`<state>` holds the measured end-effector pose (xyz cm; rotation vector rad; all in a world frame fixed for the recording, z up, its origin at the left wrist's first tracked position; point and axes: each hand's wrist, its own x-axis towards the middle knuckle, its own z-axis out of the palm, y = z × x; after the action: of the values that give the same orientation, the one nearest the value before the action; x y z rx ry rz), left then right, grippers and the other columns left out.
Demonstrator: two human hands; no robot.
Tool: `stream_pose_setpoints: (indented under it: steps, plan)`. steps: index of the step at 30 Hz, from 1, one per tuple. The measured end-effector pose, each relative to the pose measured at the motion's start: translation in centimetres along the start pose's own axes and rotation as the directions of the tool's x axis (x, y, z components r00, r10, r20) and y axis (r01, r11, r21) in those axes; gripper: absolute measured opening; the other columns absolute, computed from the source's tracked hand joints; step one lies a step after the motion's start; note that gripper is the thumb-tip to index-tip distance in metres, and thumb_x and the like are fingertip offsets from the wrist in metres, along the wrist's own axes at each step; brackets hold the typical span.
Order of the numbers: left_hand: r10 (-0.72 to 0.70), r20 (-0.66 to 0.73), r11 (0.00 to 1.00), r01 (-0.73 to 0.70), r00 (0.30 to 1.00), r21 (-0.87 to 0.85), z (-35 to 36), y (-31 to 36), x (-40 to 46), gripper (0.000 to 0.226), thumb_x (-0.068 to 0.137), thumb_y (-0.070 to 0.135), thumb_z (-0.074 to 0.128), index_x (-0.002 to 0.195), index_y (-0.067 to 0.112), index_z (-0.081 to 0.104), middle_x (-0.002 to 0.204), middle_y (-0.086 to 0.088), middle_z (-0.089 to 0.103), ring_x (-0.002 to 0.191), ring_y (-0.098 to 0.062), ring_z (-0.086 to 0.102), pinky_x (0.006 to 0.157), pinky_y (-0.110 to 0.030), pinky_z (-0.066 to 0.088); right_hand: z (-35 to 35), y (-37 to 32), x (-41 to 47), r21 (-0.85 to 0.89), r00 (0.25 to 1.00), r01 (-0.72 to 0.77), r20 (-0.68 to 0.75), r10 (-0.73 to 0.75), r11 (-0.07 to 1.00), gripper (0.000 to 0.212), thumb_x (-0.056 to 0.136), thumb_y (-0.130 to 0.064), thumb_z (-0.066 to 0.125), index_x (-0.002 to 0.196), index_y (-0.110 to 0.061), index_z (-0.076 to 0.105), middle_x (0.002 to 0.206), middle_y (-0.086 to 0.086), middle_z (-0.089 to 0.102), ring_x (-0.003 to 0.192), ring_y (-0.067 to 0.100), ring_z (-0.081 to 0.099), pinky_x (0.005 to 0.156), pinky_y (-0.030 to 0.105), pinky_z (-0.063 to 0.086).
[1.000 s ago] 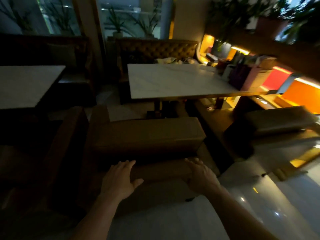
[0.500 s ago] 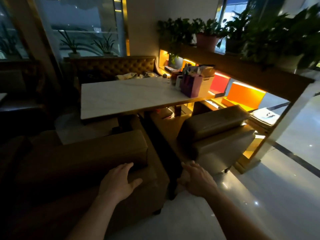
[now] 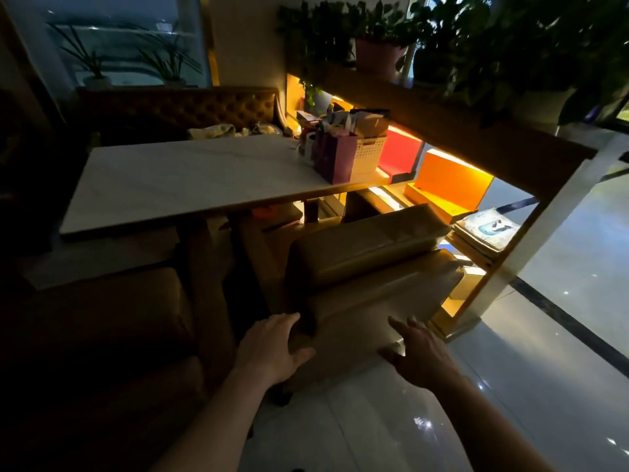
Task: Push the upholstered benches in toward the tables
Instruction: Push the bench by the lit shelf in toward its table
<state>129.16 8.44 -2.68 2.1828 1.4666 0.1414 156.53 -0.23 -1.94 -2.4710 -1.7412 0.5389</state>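
Note:
Two tan upholstered benches stand on the near side of a white marble table (image 3: 190, 178). The right bench (image 3: 371, 267) is lit from the shelf behind it; the left bench (image 3: 102, 318) is in deep shadow. My left hand (image 3: 272, 349) is spread at the near left corner of the right bench's back. My right hand (image 3: 422, 356) is spread at its near right corner. Both palms face the bench; whether they touch it is hard to tell. Neither hand grips anything.
A purple gift bag (image 3: 335, 156) and a white basket (image 3: 369, 155) stand on the table's right end. A lit wooden shelf (image 3: 476, 144) with plants on top runs along the right. A tufted sofa (image 3: 190, 107) sits behind the table. Glossy floor (image 3: 510, 386) lies at right.
My view and both hands have shifted right, from the back of the left bench to the back of the right bench. The hands stay spread.

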Motion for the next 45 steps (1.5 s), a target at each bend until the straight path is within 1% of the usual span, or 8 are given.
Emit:
stream_pose_setpoints:
  steps: [10, 16, 20, 27, 32, 35, 40, 45]
  plan:
    - [-0.008, 0.066, 0.999, 0.011, 0.998, -0.038, 6.6, 8.1, 18.9, 0.089, 0.083, 0.070, 0.056, 0.154, 0.036, 0.015, 0.163, 0.005, 0.016, 0.148, -0.019, 0.015, 0.119, -0.042, 0.020, -5.1, 9.6, 17.3, -0.078, 0.997, 0.020, 0.082, -0.013, 0.997, 0.078, 0.092, -0.055, 0.059, 0.156, -0.028, 0.023, 0.161, 0.011, 0.025, 0.146, 0.031, 0.029, 0.115, 0.043, 0.037]
    - [-0.070, 0.082, 0.997, 0.072, 0.994, -0.021, 9.7, 10.4, 25.1, 0.091, 0.084, 0.067, 0.057, 0.155, 0.032, 0.011, 0.163, 0.007, 0.014, 0.149, -0.016, 0.008, 0.119, -0.038, 0.013, -5.5, 13.8, 24.9, -0.108, 0.989, 0.045, 0.144, -0.029, 0.993, 0.079, 0.092, -0.056, 0.059, 0.156, -0.031, 0.020, 0.165, 0.010, 0.016, 0.153, 0.031, 0.014, 0.122, 0.047, 0.026]
    - [-0.143, 0.063, 0.990, 0.143, 0.988, 0.008, 12.5, 10.7, 27.2, 0.088, 0.085, 0.064, 0.058, 0.154, 0.032, 0.015, 0.162, 0.005, 0.018, 0.148, -0.019, 0.015, 0.119, -0.039, 0.018, -4.0, 16.9, 29.8, -0.182, 0.979, 0.116, 0.185, -0.081, 0.977, 0.085, 0.089, -0.062, 0.056, 0.157, -0.030, 0.017, 0.164, 0.011, 0.019, 0.152, 0.031, 0.016, 0.121, 0.045, 0.028]
    - [-0.322, -0.078, 0.944, 0.326, 0.943, 0.044, 16.5, 11.1, 29.3, 0.083, 0.082, 0.063, 0.060, 0.151, 0.035, 0.021, 0.154, 0.008, 0.029, 0.138, -0.020, 0.029, 0.114, -0.039, 0.026, -1.8, 20.9, 38.6, -0.297, 0.950, 0.279, 0.226, -0.217, 0.913, 0.108, 0.080, -0.079, 0.051, 0.158, -0.031, -0.007, 0.167, 0.013, -0.007, 0.154, 0.034, -0.003, 0.124, 0.050, 0.018]
    - [-0.387, -0.126, 0.910, 0.400, 0.914, 0.108, 19.2, 10.5, 29.7, 0.092, 0.077, 0.063, 0.064, 0.151, 0.038, 0.015, 0.154, 0.011, 0.021, 0.136, -0.019, 0.026, 0.114, -0.041, 0.027, 0.5, 22.7, 41.9, -0.279, 0.907, 0.356, 0.332, -0.258, 0.892, 0.119, 0.075, -0.080, 0.057, 0.151, -0.035, -0.022, 0.165, 0.014, -0.016, 0.151, 0.038, -0.014, 0.123, 0.056, 0.009]
    - [-0.380, -0.160, 0.904, 0.403, 0.911, 0.144, 19.6, 9.9, 30.1, 0.099, 0.076, 0.064, 0.066, 0.153, 0.039, 0.009, 0.153, 0.010, 0.022, 0.137, -0.020, 0.026, 0.116, -0.043, 0.024, 2.3, 22.5, 42.0, -0.279, 0.922, 0.348, 0.276, -0.272, 0.895, 0.118, 0.074, -0.082, 0.055, 0.153, -0.036, -0.019, 0.164, 0.020, -0.013, 0.150, 0.044, -0.010, 0.121, 0.060, 0.013]
    - [-0.376, -0.214, 0.898, 0.411, 0.902, 0.158, 20.0, 9.1, 30.3, 0.087, 0.077, 0.065, 0.065, 0.149, 0.039, 0.023, 0.143, 0.010, 0.032, 0.130, -0.020, 0.029, 0.106, -0.041, 0.034, 3.4, 22.4, 41.8, -0.322, 0.938, 0.340, 0.187, -0.293, 0.883, 0.110, 0.076, -0.082, 0.051, 0.158, -0.033, -0.004, 0.161, 0.023, 0.007, 0.147, 0.045, 0.005, 0.117, 0.059, 0.025]
    - [-0.339, -0.244, 0.899, 0.389, 0.908, 0.200, 20.5, 8.1, 29.6, 0.083, 0.076, 0.069, 0.062, 0.146, 0.039, 0.028, 0.139, 0.009, 0.039, 0.125, -0.020, 0.033, 0.102, -0.041, 0.034, 4.1, 22.4, 40.8, -0.344, 0.933, 0.354, 0.194, -0.303, 0.870, 0.108, 0.077, -0.079, 0.053, 0.159, -0.029, 0.003, 0.160, 0.024, 0.010, 0.146, 0.046, 0.006, 0.115, 0.060, 0.027]
